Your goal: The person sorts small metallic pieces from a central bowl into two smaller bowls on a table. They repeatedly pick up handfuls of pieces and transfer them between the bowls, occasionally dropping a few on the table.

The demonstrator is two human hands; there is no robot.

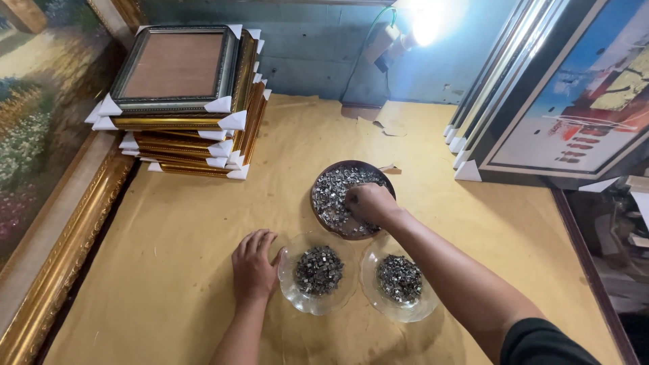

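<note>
Partly hidden: right hand [368,203] fingers buried in brown bowl [324,177], grip unclear; left hand [253,267] flat, fingers together.

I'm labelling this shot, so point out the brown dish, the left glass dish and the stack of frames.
brown dish [322,184]: head view, on its left rim.
left glass dish [289,292]: head view, on its bare left rim.
stack of frames [174,66]: head view, on the top frame's brown backing.

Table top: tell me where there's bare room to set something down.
Bare patches on the table: between the stack of frames and the left hand; right of the dark dish, below the leaning paintings. Crowded around the two glass bowls and the right hand.
</note>
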